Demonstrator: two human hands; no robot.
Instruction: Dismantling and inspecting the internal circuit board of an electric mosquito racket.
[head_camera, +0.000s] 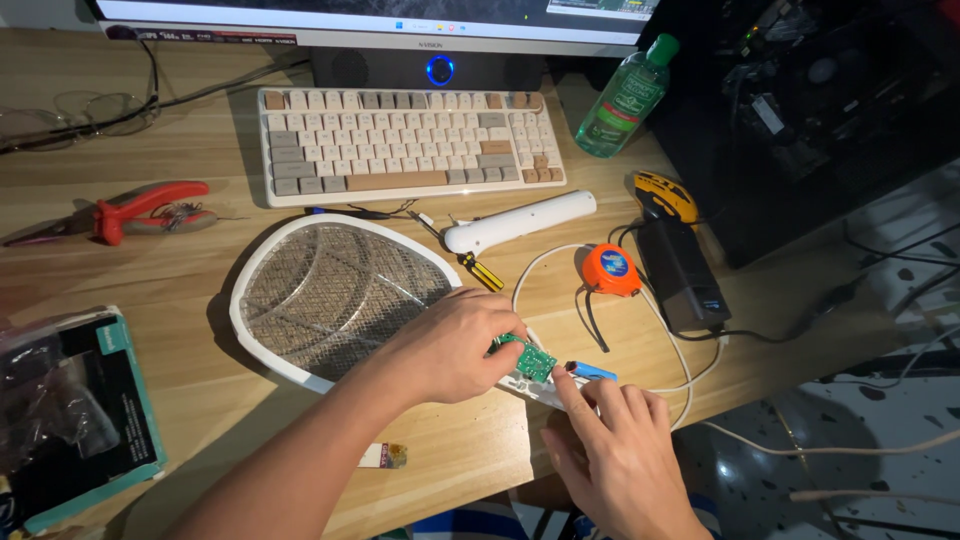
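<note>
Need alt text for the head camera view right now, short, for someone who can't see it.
Two bare hands work on an opened electric fly swatter on a wooden desk: the left hand pinches a small green circuit board, the right hand touches beside a blue battery cell. The detached white handle cover, keyboard and red pliers lie behind.

I see a home computer desk doubling as repair bench: keyboard (410, 143) and monitor (380, 20) beyond my fingers (510, 335), pliers (140, 212) on the wooden tabletop (200, 330).

Warm overhead light brightens the wooden desk (200, 290) evenly; the right of the frame falls dark, focus stays sharp, edges bend slightly.
</note>
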